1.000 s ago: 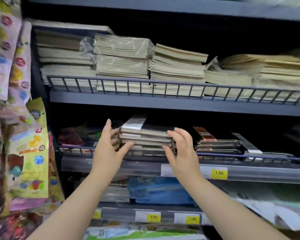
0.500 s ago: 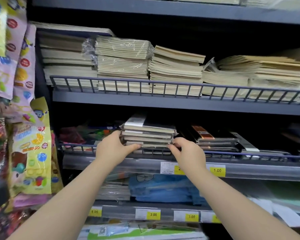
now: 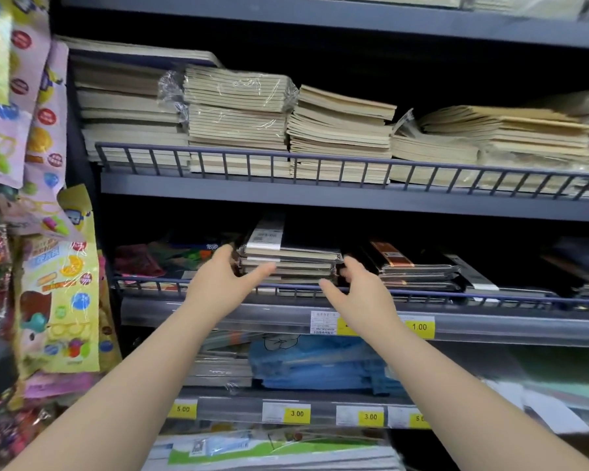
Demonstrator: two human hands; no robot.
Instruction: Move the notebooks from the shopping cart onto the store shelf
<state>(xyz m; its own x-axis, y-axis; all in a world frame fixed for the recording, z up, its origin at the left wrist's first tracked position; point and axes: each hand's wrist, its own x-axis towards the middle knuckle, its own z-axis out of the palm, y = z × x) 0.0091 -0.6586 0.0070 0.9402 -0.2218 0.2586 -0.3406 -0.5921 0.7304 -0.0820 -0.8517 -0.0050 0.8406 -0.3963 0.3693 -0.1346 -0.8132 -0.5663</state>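
A stack of dark-covered notebooks (image 3: 293,258) wrapped in plastic, with a white label on top, rests on the middle store shelf (image 3: 490,326) behind its low wire rail. My left hand (image 3: 221,283) is at the stack's left end, fingers spread, thumb across the front of the stack. My right hand (image 3: 357,294) is at the stack's right front corner, fingers apart and a little off the notebooks. Neither hand closes around anything. The shopping cart is out of view.
More dark notebooks (image 3: 419,270) lie to the right on the same shelf. Beige exercise books (image 3: 238,120) fill the shelf above. Blue and clear packs (image 3: 313,365) sit on the shelf below. Colourful packets (image 3: 55,294) hang at the left.
Both hands gripped the ends of the stack half a second ago. Now their fingers have spread and the hands have loosened off it; the stack stays on the shelf.
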